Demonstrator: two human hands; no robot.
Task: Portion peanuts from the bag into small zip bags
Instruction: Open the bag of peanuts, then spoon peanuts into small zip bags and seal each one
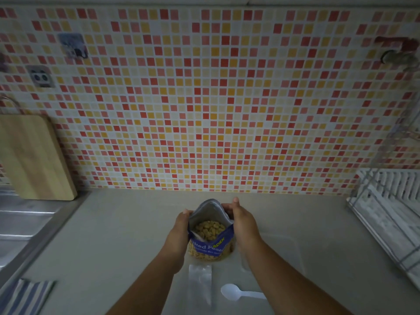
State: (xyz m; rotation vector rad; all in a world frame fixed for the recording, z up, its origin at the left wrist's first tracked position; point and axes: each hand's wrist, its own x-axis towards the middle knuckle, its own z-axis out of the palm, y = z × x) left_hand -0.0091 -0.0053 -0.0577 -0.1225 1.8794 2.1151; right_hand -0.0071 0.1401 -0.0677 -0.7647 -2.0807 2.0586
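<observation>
- The bag point(208, 246) stands mid-counter point(113, 235), with peanuts point(208, 229) showing inside.
- The left hand point(181, 226) and right hand point(243, 221) each have their grip clamped on one side of its mouth, holding it wide.
- An empty-looking zip bag point(200, 283) lies flat toward the near edge, with a spoon point(234, 292) just beside it.
- I think this is the opening step.
- Next, one hand should probably let go, take the spoon and scoop.
</observation>
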